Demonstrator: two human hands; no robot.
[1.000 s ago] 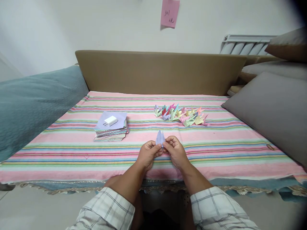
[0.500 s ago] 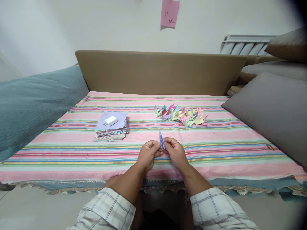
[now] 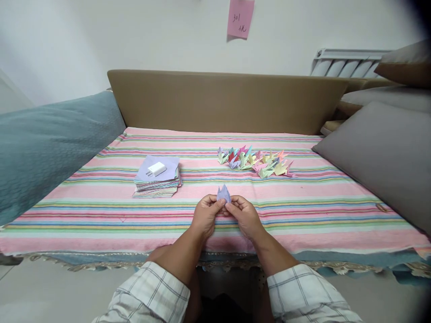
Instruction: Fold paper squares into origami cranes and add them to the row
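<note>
Between my two hands is a small piece of folded lavender origami paper (image 3: pixel 223 194), its pointed tips facing away from me. My left hand (image 3: pixel 206 216) pinches its lower left side, thumb on top. From the other side my right hand (image 3: pixel 244 215) grips the lower right, its thumb close to the left one. Fingers cover the bottom of the paper. Beyond my hands, slightly right, lies a group of folded paper cranes (image 3: pixel 252 161) in several colours. To the left stands a stack of square paper sheets (image 3: pixel 158 186) with a white charger plug (image 3: pixel 156 169) on top.
A striped cloth (image 3: pixel 101 206) covers the seat under everything. A brown backrest (image 3: pixel 222 103) rises behind it. A blue-green cushioned arm (image 3: pixel 57 143) bounds the left, and grey cushions (image 3: pixel 380 157) the right. A small brownish ring-like object (image 3: pixel 381 207) lies near them.
The folded paper was turned edge-on half a second ago and now shows a flat face, with the shorter tip on the left instead of the right. Both hands keep hold of it.
</note>
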